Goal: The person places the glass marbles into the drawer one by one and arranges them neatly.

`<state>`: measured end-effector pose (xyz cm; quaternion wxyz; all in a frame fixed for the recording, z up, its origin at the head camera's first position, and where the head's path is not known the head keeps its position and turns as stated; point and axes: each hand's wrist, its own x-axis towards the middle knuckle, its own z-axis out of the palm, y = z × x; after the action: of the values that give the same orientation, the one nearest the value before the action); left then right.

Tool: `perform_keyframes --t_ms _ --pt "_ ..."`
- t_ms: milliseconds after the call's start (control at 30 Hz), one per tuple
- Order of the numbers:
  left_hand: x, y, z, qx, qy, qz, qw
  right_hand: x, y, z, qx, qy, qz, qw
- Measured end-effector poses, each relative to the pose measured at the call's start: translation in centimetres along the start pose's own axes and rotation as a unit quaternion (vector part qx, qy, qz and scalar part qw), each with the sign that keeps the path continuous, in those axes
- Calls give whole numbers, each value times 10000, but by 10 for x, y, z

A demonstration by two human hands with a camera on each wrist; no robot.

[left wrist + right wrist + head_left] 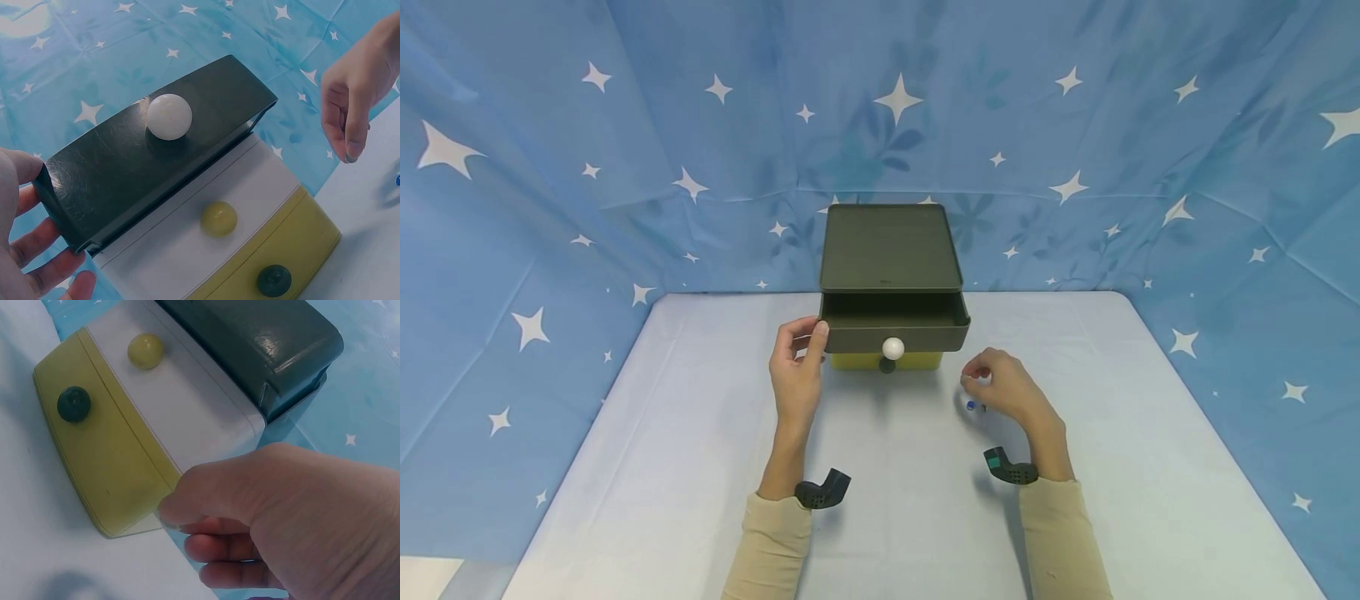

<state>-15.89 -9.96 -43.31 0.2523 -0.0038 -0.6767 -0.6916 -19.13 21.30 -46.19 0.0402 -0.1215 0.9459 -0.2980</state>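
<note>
A small cabinet has a dark green top drawer (898, 337) pulled out, with a white round knob (892, 348). My left hand (796, 367) grips the drawer's left end, the thumb at its front corner and the fingers along its side. Below it, in the left wrist view, are a white drawer (181, 228) with a yellow knob (219, 219) and a yellow drawer (319, 234) with a dark green knob (274, 280). Right of the cabinet hovers my right hand (1007, 387), thumb and index fingertips together; I cannot tell whether something small is between them.
A small blue piece (971, 406) and a tiny dark piece (984, 408) lie on the white table (887, 517) just below the right hand. Behind the cabinet hangs a blue star-patterned cloth (850, 108), which also runs along both sides.
</note>
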Motion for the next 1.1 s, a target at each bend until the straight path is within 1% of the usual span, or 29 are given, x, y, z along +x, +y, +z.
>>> perform_keyframes --t_ms 133,467,700,800,1100 --pt "0 0 0 37 -4 -14 10000 -2 -2 -2 12 92 14 10000" --pt "0 1 0 106 15 -42 9999 -4 -7 -6 -39 367 -121 9992" --pt "0 2 1 64 3 3 10000 -6 -8 -8 -30 610 -403 9973" --pt "0 2 1 54 -2 16 10000 -7 -9 -10 -21 662 -425 9969" --pt "-1 2 0 78 31 10 10000 -9 -15 -15 -59 681 -292 9972"
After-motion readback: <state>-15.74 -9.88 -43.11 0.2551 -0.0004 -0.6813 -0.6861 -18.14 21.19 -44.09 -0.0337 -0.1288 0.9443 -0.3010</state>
